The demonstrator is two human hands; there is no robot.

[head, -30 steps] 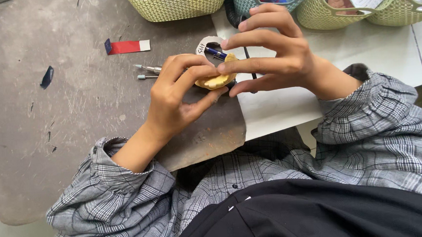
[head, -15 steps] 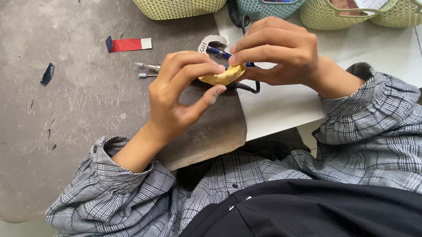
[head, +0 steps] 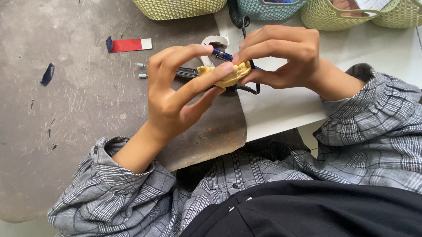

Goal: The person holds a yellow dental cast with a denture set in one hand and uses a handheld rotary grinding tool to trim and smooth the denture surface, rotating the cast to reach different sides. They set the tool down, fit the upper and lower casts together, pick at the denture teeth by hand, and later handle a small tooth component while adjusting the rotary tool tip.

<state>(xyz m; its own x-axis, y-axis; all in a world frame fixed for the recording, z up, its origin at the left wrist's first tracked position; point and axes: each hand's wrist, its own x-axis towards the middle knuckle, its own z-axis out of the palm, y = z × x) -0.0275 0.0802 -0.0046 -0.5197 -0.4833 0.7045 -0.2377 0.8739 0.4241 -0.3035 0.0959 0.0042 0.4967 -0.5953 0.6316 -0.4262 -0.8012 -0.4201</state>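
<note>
The left hand (head: pixel 175 96) and right hand (head: pixel 281 54) both pinched a small lumpy yellow mould (head: pixel 227 74); fingers hid most of it, and a blue pen (head: pixel 222 55) too.

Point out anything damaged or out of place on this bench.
The grey mat is scratched and scuffed, and its near edge overhangs the table. A dark scrap and a red-and-white strip lie loose on it.

a dark grey mat (head: pixel 47 120) covers the left part of the white table (head: pixel 365 58). on the mat lie a red strip (head: pixel 129 45) and a small dark scrap (head: pixel 47 74). four plastic baskets stand at the far edge: yellow-green (head: pixel 183 4), teal (head: pixel 272 8), and two more green ones (head: pixel 332 13) (head: pixel 406 13).
</note>
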